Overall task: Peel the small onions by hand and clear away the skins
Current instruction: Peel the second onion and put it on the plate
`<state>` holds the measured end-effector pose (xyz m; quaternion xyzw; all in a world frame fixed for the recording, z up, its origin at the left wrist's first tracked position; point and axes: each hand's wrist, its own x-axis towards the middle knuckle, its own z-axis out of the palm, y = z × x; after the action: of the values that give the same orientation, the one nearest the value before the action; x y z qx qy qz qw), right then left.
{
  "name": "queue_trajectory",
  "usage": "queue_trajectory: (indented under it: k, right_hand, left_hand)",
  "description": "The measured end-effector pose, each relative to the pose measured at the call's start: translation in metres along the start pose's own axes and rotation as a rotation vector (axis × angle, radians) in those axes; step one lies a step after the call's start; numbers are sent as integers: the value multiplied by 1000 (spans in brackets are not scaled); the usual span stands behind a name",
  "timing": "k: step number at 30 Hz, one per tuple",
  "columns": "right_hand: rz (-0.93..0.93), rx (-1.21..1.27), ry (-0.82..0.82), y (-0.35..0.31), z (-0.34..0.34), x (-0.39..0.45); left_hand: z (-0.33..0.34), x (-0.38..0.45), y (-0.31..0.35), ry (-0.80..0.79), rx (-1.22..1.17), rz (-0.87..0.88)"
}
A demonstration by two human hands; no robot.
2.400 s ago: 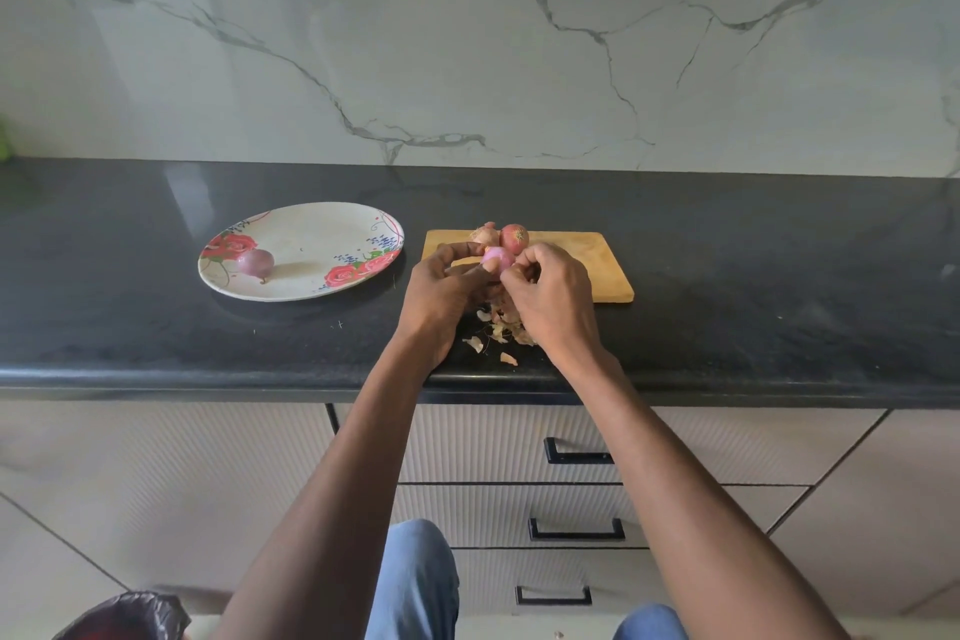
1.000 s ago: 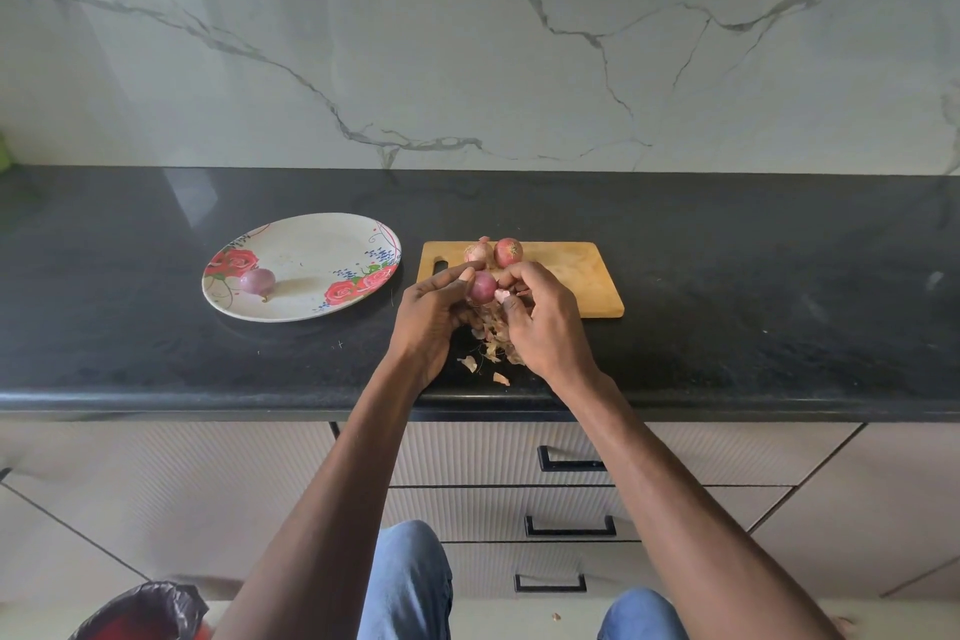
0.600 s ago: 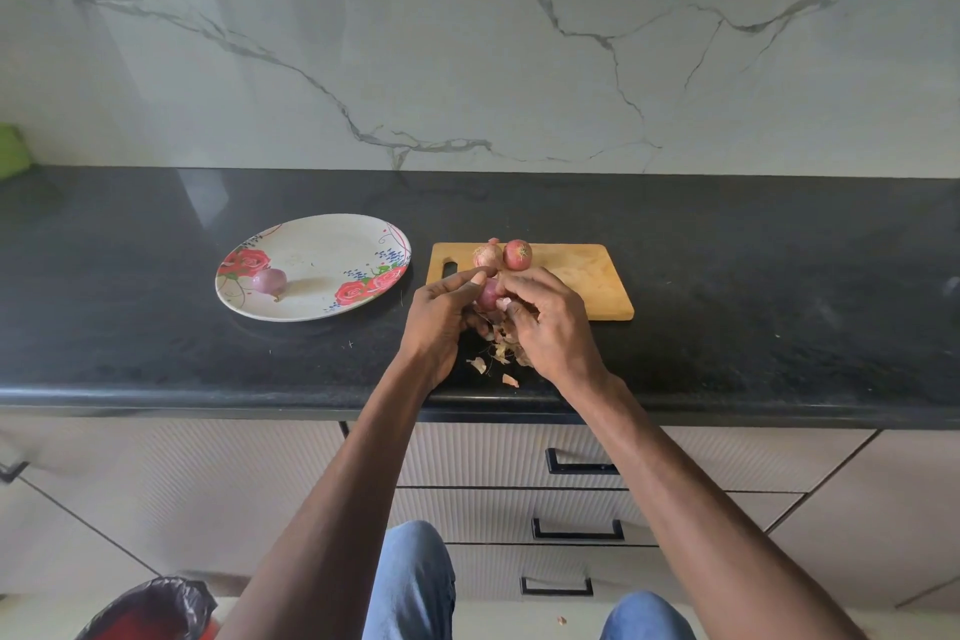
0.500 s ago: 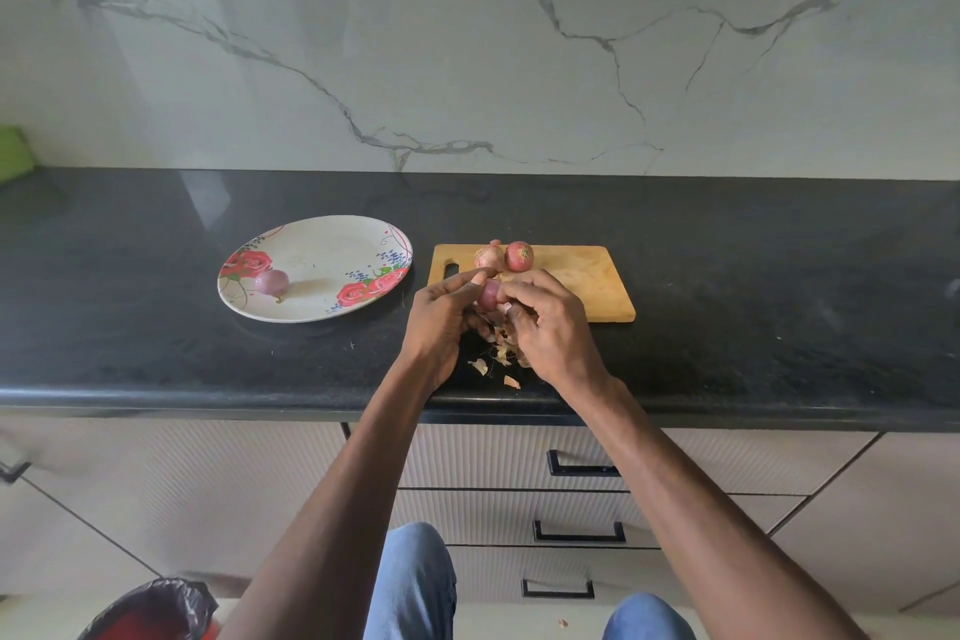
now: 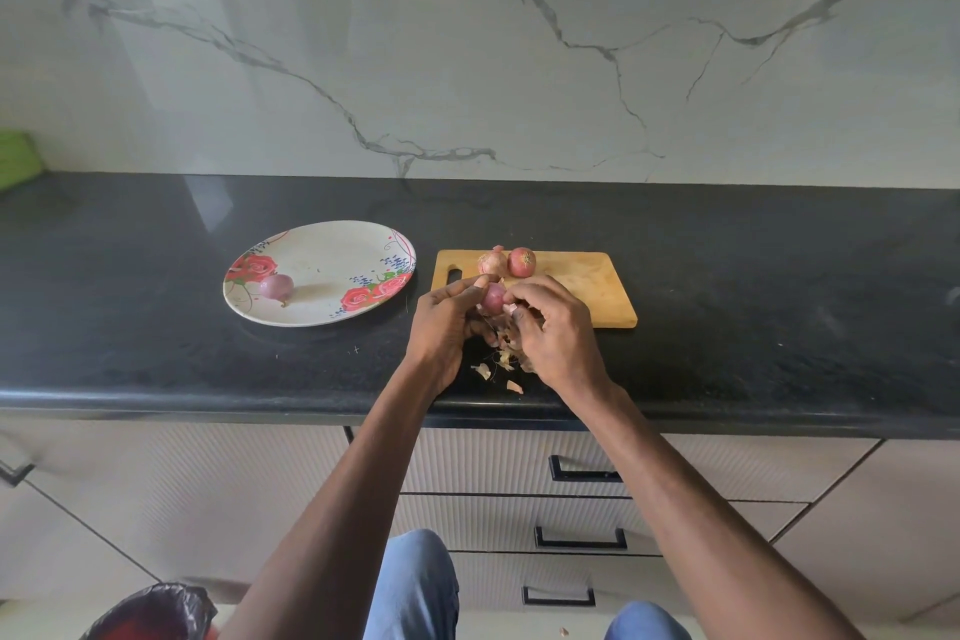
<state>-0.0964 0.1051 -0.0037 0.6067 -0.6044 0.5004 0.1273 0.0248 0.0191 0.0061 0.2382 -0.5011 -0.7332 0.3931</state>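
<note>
**At the counter's front edge: one onion between both hands**

Over the black counter (image 5: pixel 156 359), the left hand (image 5: pixel 441 322) and right hand (image 5: pixel 553 327) pinch a purple onion (image 5: pixel 492 297) above loose skins (image 5: pixel 501 359). Two unpeeled onions (image 5: pixel 506 261) sit on the cutting board (image 5: pixel 587 286); one peeled onion (image 5: pixel 277 287) lies on the floral plate (image 5: pixel 332 250).

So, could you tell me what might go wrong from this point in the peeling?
The loose skins lie close to the counter edge, so some could drop to the floor rather than get cleared. Two unpeeled onions sit loose on the cutting board just behind the left hand and right hand; a nudge might roll them.
</note>
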Motion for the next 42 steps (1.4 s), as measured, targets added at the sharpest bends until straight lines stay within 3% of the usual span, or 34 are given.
queue_trajectory:
  k: [20, 26, 42]
  right_hand:
    - [63, -37, -24, 3, 5, -2]
    - [57, -69, -38, 3, 7, -3]
    - [109, -93, 132, 0, 2, 0]
  left_hand:
    - [2, -1, -1, -27, 94, -7]
    - [1, 0, -1, 36, 63, -12]
    - [-1, 3, 0, 28, -30, -27]
